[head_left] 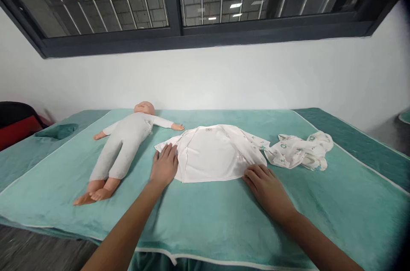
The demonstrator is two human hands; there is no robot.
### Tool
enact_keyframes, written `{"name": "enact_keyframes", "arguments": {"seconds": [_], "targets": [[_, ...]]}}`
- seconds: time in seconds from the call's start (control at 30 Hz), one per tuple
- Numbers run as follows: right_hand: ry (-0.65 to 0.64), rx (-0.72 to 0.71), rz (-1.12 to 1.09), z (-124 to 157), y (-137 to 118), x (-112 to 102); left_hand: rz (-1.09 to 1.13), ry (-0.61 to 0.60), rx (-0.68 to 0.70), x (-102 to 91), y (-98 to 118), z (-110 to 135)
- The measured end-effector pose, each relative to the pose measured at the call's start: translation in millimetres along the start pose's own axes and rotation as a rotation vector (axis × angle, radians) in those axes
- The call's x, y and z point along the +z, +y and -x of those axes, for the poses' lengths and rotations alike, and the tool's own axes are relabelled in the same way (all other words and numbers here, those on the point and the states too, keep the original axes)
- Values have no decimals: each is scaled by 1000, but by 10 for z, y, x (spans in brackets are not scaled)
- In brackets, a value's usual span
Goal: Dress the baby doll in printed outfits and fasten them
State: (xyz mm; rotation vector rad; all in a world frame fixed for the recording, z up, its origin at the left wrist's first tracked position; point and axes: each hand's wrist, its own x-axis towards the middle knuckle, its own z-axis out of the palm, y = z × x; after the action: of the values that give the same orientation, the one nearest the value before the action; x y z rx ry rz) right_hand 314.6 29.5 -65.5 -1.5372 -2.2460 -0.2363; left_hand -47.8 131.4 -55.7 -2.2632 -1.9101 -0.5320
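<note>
A white baby shirt (211, 155) lies spread out, its plain inner side facing up and its front panels parted. Small printed figures show on its sleeves. My left hand (165, 163) rests on the shirt's left edge near the sleeve, fingers stretched and a little apart. At the lower right corner, my right hand (267, 187) lies palm down with slightly bent fingers touching the cloth; its palm is hidden. To the left, a baby doll (128, 142) in a pale grey-white suit lies on its back, arms spread. Beside the right sleeve sits a crumpled printed baby garment (301, 151).
A green padded cover (211, 224) with white edging spreads over the table. A small green cushion-like cloth (57, 131) and a red and black bag (19, 125) are at the left. Behind stand a white wall (205, 78) and a barred window with a dark frame (205, 36).
</note>
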Motion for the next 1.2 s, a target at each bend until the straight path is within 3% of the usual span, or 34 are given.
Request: {"name": "enact_keyframes", "arguments": {"seconds": [0.13,0.23,0.3,0.37,0.4,0.47,0.57,0.67,0.8,0.9,1.0,1.1,1.2], "targets": [[-51,-95,2,-69,8,-45,47,58,-128,32,-141,-276],[-79,-112,-163,-155,105,-123,87,113,-249,42,-292,-437],[31,50,-302,-264,272,-167,117,161,-331,61,-373,-500],[176,372,-334,-416,507,-178,145,210,-394,86,-418,-540],[187,544,-280,-496,634,-168,159,232,-420,98,-429,-556],[21,752,-97,-634,867,-120,191,276,-464,114,-439,-585],[-179,866,37,-732,1102,-11,237,341,-525,125,-448,-613],[-105,807,-22,-731,1236,90,260,395,-551,141,-458,-620],[205,743,-82,-744,1395,146,233,434,-530,166,-456,-613],[353,744,-22,-759,1434,145,179,448,-501,166,-424,-602],[451,509,-3,-738,1346,166,131,439,-468,154,-363,-580],[331,267,-33,-698,1236,243,102,385,-419,132,-296,-549],[145,252,-22,-658,1218,356,94,271,-340,103,-254,-520]]}}
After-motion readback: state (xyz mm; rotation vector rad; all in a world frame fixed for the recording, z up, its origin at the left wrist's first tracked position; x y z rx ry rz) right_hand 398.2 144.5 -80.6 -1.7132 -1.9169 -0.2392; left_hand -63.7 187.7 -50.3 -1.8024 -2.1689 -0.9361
